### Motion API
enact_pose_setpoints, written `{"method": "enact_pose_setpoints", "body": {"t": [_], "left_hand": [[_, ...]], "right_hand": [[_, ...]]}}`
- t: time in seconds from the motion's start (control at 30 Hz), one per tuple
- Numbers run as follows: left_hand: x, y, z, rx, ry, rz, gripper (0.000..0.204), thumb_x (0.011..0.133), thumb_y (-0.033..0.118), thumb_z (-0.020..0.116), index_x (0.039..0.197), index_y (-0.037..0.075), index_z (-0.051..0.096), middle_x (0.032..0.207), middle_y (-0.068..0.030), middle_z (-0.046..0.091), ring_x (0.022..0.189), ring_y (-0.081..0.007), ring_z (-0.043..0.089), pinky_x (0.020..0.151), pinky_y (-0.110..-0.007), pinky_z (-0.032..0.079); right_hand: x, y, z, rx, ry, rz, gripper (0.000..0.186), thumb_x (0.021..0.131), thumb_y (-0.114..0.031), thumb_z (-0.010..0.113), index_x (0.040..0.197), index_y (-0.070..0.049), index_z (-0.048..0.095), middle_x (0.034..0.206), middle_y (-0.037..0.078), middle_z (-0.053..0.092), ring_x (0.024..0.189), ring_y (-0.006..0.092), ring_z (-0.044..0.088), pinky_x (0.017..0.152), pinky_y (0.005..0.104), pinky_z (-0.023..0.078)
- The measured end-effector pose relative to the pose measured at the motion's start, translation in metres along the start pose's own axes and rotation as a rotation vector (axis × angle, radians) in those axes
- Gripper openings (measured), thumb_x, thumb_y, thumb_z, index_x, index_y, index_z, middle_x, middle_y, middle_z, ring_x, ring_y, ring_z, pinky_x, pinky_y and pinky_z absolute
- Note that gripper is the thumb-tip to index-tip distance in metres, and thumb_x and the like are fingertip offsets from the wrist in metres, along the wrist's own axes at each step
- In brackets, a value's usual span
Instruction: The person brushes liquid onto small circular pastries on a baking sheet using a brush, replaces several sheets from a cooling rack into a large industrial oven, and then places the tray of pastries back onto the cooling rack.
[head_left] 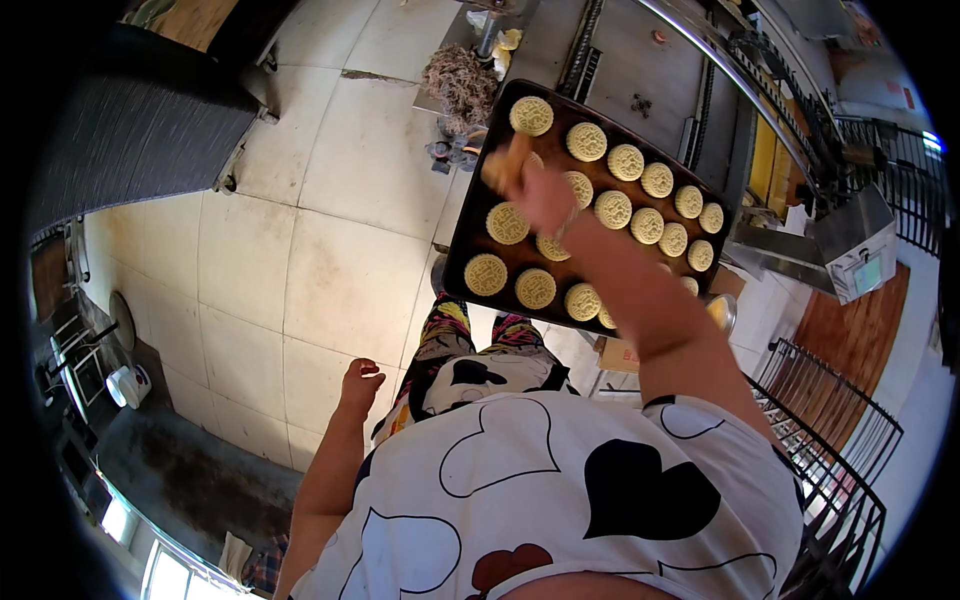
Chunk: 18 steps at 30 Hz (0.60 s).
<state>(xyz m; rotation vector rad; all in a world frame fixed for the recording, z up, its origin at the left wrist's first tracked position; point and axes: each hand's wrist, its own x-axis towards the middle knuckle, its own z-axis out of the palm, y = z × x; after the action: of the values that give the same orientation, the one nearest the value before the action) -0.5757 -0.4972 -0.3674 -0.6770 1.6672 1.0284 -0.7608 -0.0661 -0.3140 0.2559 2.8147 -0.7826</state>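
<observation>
My right hand [543,196] reaches over a dark baking tray [462,215], with the forearm crossing the tray's near side. Its fingers are smeared by motion, among an orange-brown blur, so whether they hold anything cannot be made out. Round, pale yellow pastries with pressed patterns stand in rows on the tray. One pastry [531,116] lies just beyond the fingers, and another [508,223] is on the near side of them; the hand partly covers others. My left hand [362,383] hangs beside my left leg, away from the tray, its fingers loosely curled with nothing visible in them.
Beyond the tray is a grey metal machine surface [640,70] with rails. A mop head [462,85] lies at the tray's far left. Pale floor tiles [340,270] stretch leftward to a dark cabinet [130,130]. Black railings [835,400] stand at the right.
</observation>
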Motion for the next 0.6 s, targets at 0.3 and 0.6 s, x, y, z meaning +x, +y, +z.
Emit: {"method": "enact_pose_setpoints", "body": {"t": [0.3,0.6], "left_hand": [[0.009,0.025,0.016,0.092,-0.037,0.03,0.031,0.071,0.003,0.066,0.097,0.004,0.05,0.093,-0.0073,0.058,0.07,-0.0139,0.055,0.06,-0.027,0.046],[0.003,0.054,0.059,0.224,-0.109,0.05,0.032,0.072,0.004,0.067,0.101,0.004,0.051,0.096,-0.0066,0.058,0.078,-0.014,0.056,0.066,-0.026,0.047]], "right_hand": [[-0.044,0.073,-0.05,0.034,0.094,0.316,0.028,0.079,-0.03,0.058,0.087,-0.003,0.06,0.076,0.02,0.062,0.075,0.0387,0.06,0.065,0.0459,0.047],[-0.159,0.039,-0.058,0.217,0.004,0.237,0.027,0.084,-0.023,0.054,0.11,-0.026,0.06,0.092,0.01,0.064,0.08,0.0295,0.062,0.068,0.0379,0.051]]}}
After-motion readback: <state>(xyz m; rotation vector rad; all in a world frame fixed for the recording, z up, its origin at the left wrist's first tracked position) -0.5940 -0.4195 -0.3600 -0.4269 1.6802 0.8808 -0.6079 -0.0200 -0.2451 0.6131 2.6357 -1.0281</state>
